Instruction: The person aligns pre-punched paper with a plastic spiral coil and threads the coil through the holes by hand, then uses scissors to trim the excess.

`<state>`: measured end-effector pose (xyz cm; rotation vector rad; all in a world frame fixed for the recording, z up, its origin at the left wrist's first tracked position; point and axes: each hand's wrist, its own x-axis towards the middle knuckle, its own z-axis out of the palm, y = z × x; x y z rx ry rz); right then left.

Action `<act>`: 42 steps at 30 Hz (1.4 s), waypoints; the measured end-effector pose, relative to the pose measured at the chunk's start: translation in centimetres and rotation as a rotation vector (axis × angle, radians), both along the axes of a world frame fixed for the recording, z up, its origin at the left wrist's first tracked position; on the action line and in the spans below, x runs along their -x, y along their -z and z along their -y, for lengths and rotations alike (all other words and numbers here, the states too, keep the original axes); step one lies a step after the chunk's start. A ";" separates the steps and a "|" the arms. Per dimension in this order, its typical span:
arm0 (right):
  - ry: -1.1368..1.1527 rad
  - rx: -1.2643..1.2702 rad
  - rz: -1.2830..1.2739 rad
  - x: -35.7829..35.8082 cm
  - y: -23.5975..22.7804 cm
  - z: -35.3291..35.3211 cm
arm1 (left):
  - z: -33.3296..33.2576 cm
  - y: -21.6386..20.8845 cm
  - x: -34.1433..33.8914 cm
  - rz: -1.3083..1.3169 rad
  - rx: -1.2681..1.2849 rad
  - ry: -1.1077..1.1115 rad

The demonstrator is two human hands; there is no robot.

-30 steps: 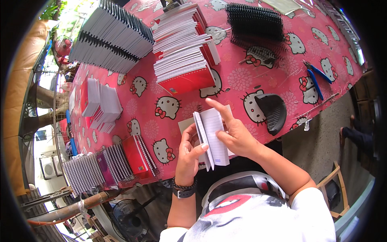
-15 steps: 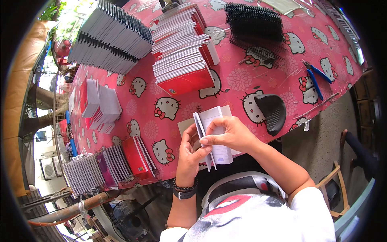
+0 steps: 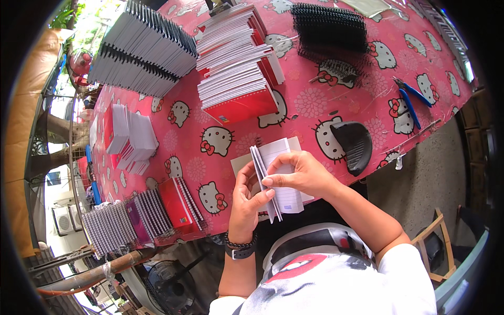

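Observation:
A notebook with lined white pages (image 3: 287,197) stands partly opened at the table's near edge, some of its leaves raised on edge. My left hand (image 3: 248,202) is closed on the left side of these leaves, thumb in front. My right hand (image 3: 302,170) pinches the raised leaves from the right, its thumb and fingers close to my left fingertips. A bit of dark wire coil (image 3: 258,142) shows at the notebook's far end. Beneath the pages peeks a beige board (image 3: 241,161). My palms hide part of the notebook.
A black curved tool (image 3: 353,148) and blue-handled cutters (image 3: 412,105) lie to the right. Black wire coils (image 3: 331,29) are piled at the back. Red-covered page stacks (image 3: 239,102) and bound notebooks (image 3: 144,50) stand beyond; more bound notebooks (image 3: 107,228) line the left edge.
My right thumb has shifted very slightly along the raised leaves. Both hands keep their grip, and the things on the table stay put.

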<state>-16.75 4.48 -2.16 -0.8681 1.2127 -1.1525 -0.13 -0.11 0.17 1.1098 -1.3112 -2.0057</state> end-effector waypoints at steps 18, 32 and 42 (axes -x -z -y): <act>0.030 0.035 -0.076 -0.3 0.1 0.0 | 0.0 0.1 0.0 -0.028 -0.003 -0.013; 0.023 0.037 -0.041 -0.2 -0.2 -0.1 | -0.1 0.1 0.0 -0.011 0.012 -0.003; 0.038 0.079 -0.076 -0.3 0.1 -0.1 | -0.1 -0.1 0.0 0.002 -0.004 -0.019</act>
